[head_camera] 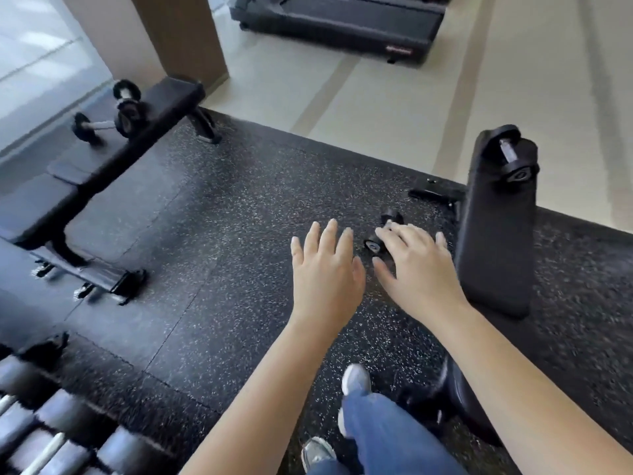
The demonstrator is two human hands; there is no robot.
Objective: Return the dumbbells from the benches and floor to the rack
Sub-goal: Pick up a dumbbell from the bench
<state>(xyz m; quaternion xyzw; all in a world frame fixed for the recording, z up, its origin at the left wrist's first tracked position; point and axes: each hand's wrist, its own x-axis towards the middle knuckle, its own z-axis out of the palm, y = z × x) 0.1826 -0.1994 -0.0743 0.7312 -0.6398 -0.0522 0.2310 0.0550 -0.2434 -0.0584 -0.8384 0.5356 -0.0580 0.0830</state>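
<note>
At far left, I see the rack (44, 437) in the lower corner, holding a row of grey-ended dumbbells. Above it stands the left bench (102, 156), with two dumbbells (113, 114) lying just beside its far end on the dark mat (212, 234). A treadmill (342, 22) sits well apart at the top, on pale flooring.

At centre, my left hand (325, 269) is stretched out over the mat, palm down, fingers spread and holding nothing. Just beside it, my right hand (418, 269) is likewise released, fingers splayed, its fingertips overlapping a small dumbbell (382, 233) that lies on the mat; I cannot tell whether they touch it.

To the right stands the second bench (496, 228), with another dumbbell (513, 159) resting on the pad at its far end. Below, my jeans (380, 433) and grey shoes (356, 378) show on the mat near the bench's foot.
</note>
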